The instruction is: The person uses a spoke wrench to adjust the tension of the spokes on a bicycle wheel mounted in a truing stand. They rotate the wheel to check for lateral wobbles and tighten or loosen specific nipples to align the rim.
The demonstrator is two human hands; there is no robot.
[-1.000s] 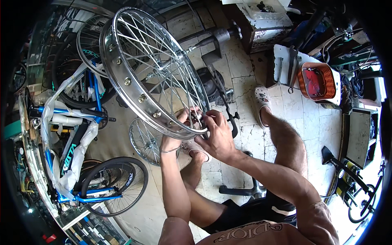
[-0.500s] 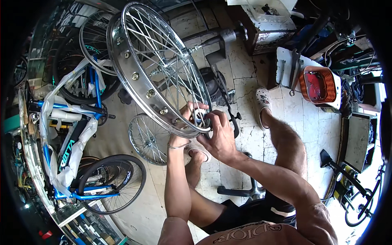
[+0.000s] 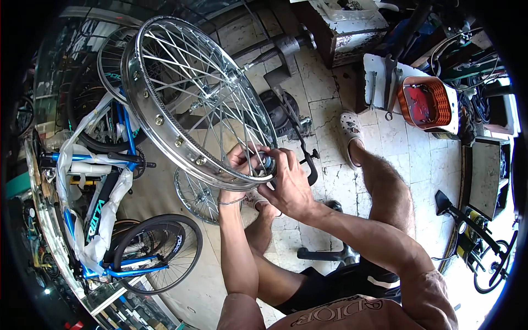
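Observation:
A spoked bicycle wheel with a shiny metal rim [image 3: 165, 135] leans in front of me, its hub [image 3: 232, 78] held by a dark metal stand [image 3: 283, 69]. My left hand [image 3: 240, 158] reaches among the spokes at the rim's near end, fingers closed around a small round tool [image 3: 268, 162] that looks like a spoke wrench. Against that same end of the rim, my right hand [image 3: 291, 184] is curled, with its fingers over the inner side beside the tool and its thumb below the edge. Fingers and spokes partly hide the tool.
To the left stand a blue bicycle frame [image 3: 129, 129] in wrapping and a black-tyred wheel [image 3: 184, 264]. A smaller spoked wheel [image 3: 192, 195] lies behind my left wrist. At right, wrenches [image 3: 389, 82] lie beside an orange basket [image 3: 404, 104]. A stool base [image 3: 324, 254] is below.
The wheel sits lower and farther left in view, partly because the view itself has shifted. Both hands remain at the rim's near end, having moved slightly left.

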